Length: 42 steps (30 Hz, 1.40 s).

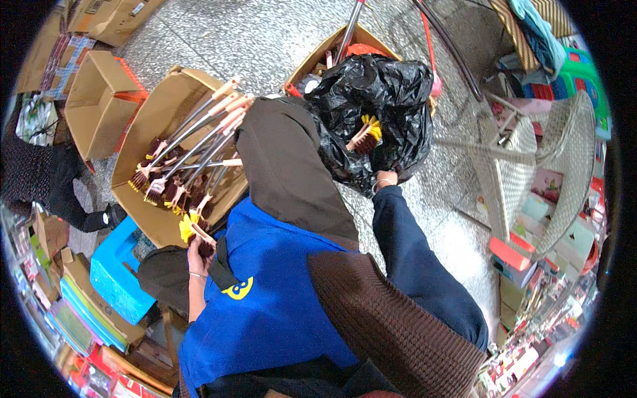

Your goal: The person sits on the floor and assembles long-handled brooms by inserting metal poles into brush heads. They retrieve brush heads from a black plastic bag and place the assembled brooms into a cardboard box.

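My feed is bright through the middle, with white glare on the speckled floor right of centre and crisp glints on the black bag. Toward the rim, shapes bend and soften; a bluish-white flare sits lower right, and the corners go black.

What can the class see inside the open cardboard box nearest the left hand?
Long-handled brushes with pink grips lie in the box; the bottom beneath them is hidden.
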### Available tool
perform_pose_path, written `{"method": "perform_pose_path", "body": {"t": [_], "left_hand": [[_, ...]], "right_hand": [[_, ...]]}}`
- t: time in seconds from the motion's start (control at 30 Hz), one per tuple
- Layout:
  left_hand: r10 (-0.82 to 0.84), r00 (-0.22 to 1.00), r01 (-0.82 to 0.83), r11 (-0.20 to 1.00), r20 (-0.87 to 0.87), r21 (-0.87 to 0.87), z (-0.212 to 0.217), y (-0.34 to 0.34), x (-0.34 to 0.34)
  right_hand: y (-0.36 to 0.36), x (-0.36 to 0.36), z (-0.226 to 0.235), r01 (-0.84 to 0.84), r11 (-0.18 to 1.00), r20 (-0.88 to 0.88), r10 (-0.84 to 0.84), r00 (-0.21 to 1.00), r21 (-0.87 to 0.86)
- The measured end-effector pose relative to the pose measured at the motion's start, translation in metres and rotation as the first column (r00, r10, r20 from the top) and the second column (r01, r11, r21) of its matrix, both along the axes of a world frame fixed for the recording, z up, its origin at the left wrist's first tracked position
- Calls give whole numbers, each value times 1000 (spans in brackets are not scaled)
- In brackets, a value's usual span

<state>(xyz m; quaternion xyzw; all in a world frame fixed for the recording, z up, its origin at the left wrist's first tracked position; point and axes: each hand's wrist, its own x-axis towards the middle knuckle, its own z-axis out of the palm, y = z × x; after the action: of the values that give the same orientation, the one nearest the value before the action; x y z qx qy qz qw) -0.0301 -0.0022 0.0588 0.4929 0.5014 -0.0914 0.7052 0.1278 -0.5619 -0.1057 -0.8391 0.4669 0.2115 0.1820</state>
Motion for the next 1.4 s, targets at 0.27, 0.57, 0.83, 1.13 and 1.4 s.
{"method": "perform_pose_path", "body": {"t": [0.27, 0.57, 0.83, 1.13, 1.4], "left_hand": [[24, 999, -29, 993, -42, -111, -41, 31, -16], [-51, 997, 59, 989, 65, -138, -58, 45, -20], [-145, 981, 155, 986, 126, -67, -50, 39, -13], [-81, 996, 82, 996, 36, -31, -35, 26, -10], [-131, 984, 135, 991, 124, -22, -20, 16, -10]], "right_hand": [[-7, -50, 63, -467, 821, -224, 549, 806, 329], [-43, 51, 232, -184, 659, 422, -223, 879, 729], [-77, 7, 194, -154, 793, 334, -65, 940, 589], [-52, 25, 217, -153, 633, 471, 696, 541, -759], [23, 116, 108, -199, 856, 330, 36, 943, 476]]}}
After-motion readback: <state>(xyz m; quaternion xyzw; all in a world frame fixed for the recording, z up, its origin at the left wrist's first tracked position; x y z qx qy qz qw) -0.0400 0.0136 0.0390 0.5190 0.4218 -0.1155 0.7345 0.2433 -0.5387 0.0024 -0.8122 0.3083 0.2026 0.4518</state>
